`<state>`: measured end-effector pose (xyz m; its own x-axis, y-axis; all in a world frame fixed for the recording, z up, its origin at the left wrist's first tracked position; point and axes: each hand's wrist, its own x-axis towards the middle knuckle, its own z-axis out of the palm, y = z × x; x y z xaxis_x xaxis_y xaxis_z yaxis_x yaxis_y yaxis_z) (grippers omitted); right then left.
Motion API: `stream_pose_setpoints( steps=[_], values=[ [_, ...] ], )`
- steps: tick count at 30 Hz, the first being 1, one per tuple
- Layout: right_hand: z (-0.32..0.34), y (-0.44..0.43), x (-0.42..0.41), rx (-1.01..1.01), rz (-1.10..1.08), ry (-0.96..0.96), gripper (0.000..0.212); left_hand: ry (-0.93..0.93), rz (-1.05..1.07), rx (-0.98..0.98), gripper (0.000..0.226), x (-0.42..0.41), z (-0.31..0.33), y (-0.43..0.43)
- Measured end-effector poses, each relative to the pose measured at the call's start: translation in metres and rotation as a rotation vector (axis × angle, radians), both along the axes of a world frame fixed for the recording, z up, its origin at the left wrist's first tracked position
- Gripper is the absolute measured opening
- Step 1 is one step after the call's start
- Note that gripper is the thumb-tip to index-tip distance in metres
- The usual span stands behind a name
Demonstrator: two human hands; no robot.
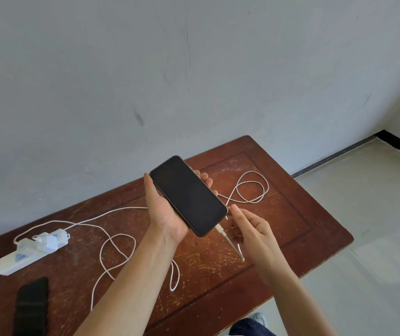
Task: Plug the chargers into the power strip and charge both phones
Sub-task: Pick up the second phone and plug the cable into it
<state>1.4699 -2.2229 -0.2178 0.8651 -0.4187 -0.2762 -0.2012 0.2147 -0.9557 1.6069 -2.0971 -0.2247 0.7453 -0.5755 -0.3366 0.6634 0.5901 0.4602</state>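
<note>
Holding a dark-screened phone (188, 195) flat above the counter (291, 214), the left hand (167, 212) has its grip clasped around the phone's edges, thumb on the far-left side and fingers showing past the right side. A white connector (219, 230) sits at the phone's near end, apparently pushed in. The right hand (252, 229) hovers just beside it, its grip half-curled and loose; whether the fingertips touch the cable I cannot tell.

From that connector a white cable (249, 187) runs off and coils in loops on the far right of the counter. On the left lies a white power strip (22, 258) with two white chargers (46, 240) plugged in at its far end. A second white cable (111, 251) loops from there across the middle of the counter. A second phone (33, 306), dark, lies flat at the near left, just near of the strip.
</note>
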Motion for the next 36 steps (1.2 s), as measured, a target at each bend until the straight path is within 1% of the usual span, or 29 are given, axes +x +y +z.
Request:
stream_pose_setpoints(
  steps=[3, 7, 10, 17, 20, 24, 29, 33, 36],
  values=[
    [0.0, -0.001, 0.002, 0.024, -0.012, 0.008, 0.04, -0.011, -0.004, 0.02, 0.089, -0.001, 0.0, -0.001],
    [0.0, -0.001, 0.003, 0.014, -0.018, 0.015, 0.027, -0.003, 0.01, 0.029, 0.089, -0.001, 0.0, -0.002],
    [-0.002, -0.002, 0.004, 0.007, -0.024, 0.017, 0.023, -0.005, 0.013, 0.047, 0.09, -0.001, 0.001, -0.002],
    [-0.005, -0.002, 0.004, -0.002, -0.027, 0.024, 0.022, -0.003, 0.051, 0.079, 0.097, -0.002, 0.001, -0.004],
    [-0.006, -0.003, 0.004, 0.006, -0.023, 0.021, 0.022, -0.006, 0.052, 0.074, 0.094, -0.002, 0.002, -0.003],
    [-0.008, -0.003, 0.004, -0.005, -0.024, 0.011, 0.023, -0.003, 0.042, 0.086, 0.096, -0.003, 0.0, -0.003],
    [-0.014, -0.003, 0.003, -0.046, -0.032, 0.008, 0.02, 0.026, -0.026, 0.093, 0.092, -0.002, -0.002, 0.0],
    [-0.027, -0.004, 0.004, -0.088, -0.037, 0.055, 0.021, 0.082, -0.075, 0.144, 0.092, 0.001, -0.012, 0.002],
    [-0.043, -0.007, 0.004, -0.082, -0.011, 0.105, 0.02, 0.121, -0.043, 0.217, 0.085, 0.0, -0.029, 0.004]
  ],
)
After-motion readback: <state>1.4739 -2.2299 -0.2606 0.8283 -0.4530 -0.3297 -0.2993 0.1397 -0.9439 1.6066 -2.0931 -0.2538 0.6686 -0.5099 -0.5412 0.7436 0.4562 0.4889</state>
